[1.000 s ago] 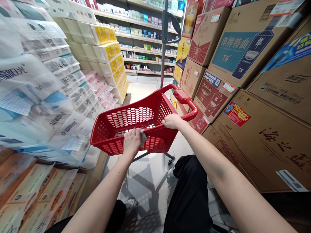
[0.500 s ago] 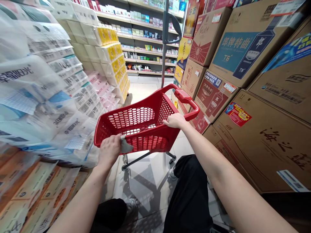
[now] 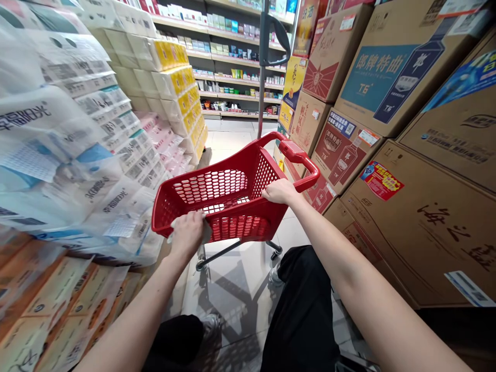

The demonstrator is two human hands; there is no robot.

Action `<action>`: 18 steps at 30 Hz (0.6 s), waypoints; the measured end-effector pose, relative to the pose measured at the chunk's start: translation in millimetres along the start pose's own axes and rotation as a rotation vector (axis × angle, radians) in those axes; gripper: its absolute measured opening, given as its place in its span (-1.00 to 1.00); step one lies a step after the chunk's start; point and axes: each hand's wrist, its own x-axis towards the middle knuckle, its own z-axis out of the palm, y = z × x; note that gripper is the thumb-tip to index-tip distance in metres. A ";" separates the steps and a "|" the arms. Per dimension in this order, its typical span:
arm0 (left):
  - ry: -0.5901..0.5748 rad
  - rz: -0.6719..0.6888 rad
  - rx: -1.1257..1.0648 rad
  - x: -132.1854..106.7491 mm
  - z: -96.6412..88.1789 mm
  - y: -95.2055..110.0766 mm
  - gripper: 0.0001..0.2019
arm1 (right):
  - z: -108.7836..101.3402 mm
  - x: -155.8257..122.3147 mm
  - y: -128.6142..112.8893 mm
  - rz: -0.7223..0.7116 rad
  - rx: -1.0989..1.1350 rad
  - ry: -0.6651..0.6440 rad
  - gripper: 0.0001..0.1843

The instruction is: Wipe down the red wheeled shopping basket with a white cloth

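A red plastic shopping cart (image 3: 228,199) with a perforated basket stands on the tiled floor in front of me. My left hand (image 3: 188,233) is closed on a small white cloth (image 3: 206,233) and presses it against the near rim of the basket, at its left end. My right hand (image 3: 278,191) grips the basket's rim at the right corner, just below the red handle (image 3: 298,155). The basket looks empty inside.
Wrapped packs of tissue paper (image 3: 65,139) are stacked high on the left. Brown cardboard cartons (image 3: 391,129) are piled on the right. A grey pole with a handle (image 3: 267,57) rises behind the cart. Store shelves (image 3: 232,67) line the far end of the aisle.
My left hand slid the cloth leftward along the near rim, then a little back to the right. The cart shifted slightly right. My right hand stayed on the rim.
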 end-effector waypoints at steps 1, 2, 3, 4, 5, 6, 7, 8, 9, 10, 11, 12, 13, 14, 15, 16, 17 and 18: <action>-0.011 0.033 -0.022 6.2 -1.8 9.9 -0.67 | 0.3 0.1 -0.2 0.002 -0.003 0.005 -0.38; -0.016 0.056 -0.038 11.9 -3.5 19.3 -0.67 | 0.7 0.3 -0.3 0.002 -0.008 0.012 -0.38; -0.015 0.072 -0.047 16.9 -5.2 27.7 -0.67 | 1.0 0.4 -0.4 0.000 -0.012 0.019 -0.38; -0.013 0.082 -0.056 21.0 -6.5 34.5 -0.67 | 1.4 0.4 -0.4 -0.005 -0.015 0.026 -0.38; -0.010 0.088 -0.060 24.2 -7.5 39.4 -0.67 | 1.7 0.5 -0.3 -0.011 -0.018 0.035 -0.38; -0.009 0.094 -0.064 26.3 -8.2 42.1 -0.67 | 2.0 0.5 -0.1 -0.017 -0.021 0.042 -0.38; -0.009 0.104 -0.070 27.6 -8.5 42.7 -0.67 | 2.3 0.6 0.2 -0.021 -0.023 0.048 -0.38; -0.013 0.120 -0.076 27.9 -8.5 41.4 -0.67 | 2.5 0.6 0.7 -0.023 -0.026 0.052 -0.38; -0.018 0.136 -0.080 27.4 -8.2 38.4 -0.66 | 2.7 0.6 1.2 -0.023 -0.029 0.056 -0.38; -0.023 0.152 -0.082 26.1 -7.7 34.1 -0.66 | 2.9 0.6 1.7 -0.021 -0.033 0.058 -0.37; -0.026 0.164 -0.079 24.1 -6.9 28.8 -0.66 | 3.2 0.7 2.3 -0.019 -0.035 0.059 -0.37; -0.026 0.169 -0.073 21.4 -5.6 22.5 -0.65 | 3.5 0.7 2.9 -0.018 -0.037 0.060 -0.37; -0.021 0.162 -0.063 17.9 -3.9 15.2 -0.66 | 3.9 0.8 3.5 -0.018 -0.038 0.061 -0.36; -0.013 0.154 -0.054 13.9 -1.5 6.8 -0.65 | 4.3 0.9 4.1 -0.018 -0.039 0.062 -0.36; -0.004 0.140 -0.045 9.2 1.4 -2.6 -0.65 | 4.8 1.0 4.6 -0.017 -0.040 0.065 -0.37; 0.009 0.119 -0.036 4.1 4.9 -13.1 -0.65 | 5.2 1.0 5.1 -0.017 -0.040 0.068 -0.37; 0.014 0.105 -0.034 -1.4 8.8 -24.6 -0.65 | 5.6 0.9 5.5 -0.017 -0.041 0.073 -0.37; 0.013 0.086 -0.031 -7.0 12.8 -36.4 -0.64 | 5.7 0.7 5.8 -0.014 -0.039 0.076 -0.37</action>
